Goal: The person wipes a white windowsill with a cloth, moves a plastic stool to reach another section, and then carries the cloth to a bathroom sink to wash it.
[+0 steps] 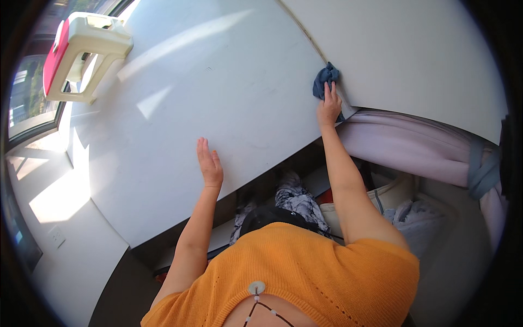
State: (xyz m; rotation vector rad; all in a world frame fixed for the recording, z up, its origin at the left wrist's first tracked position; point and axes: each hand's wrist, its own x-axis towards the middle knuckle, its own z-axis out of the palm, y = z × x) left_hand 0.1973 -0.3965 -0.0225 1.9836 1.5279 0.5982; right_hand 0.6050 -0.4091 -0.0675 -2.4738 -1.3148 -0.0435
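A bunched dark blue cloth (325,79) lies against the light grey-white surface (218,92), at its seam with the white wall. The fingers of my right hand (329,106) press on the cloth, and part of it shows below the hand near the corner. My right arm is stretched far forward. Nearer to me and further left, my left hand (210,166) is at the surface's front part, holding nothing. Its fingers are stretched out, close together, with the thumb apart.
A cream plastic stool (101,54) with a pink-red seat stands at the far left by the window (32,103). A pale pink curtain (403,139), tied with a grey band (482,169), hangs at the right. A cream bag (389,196) sits below the surface's edge. Sunlight patches fall on the left.
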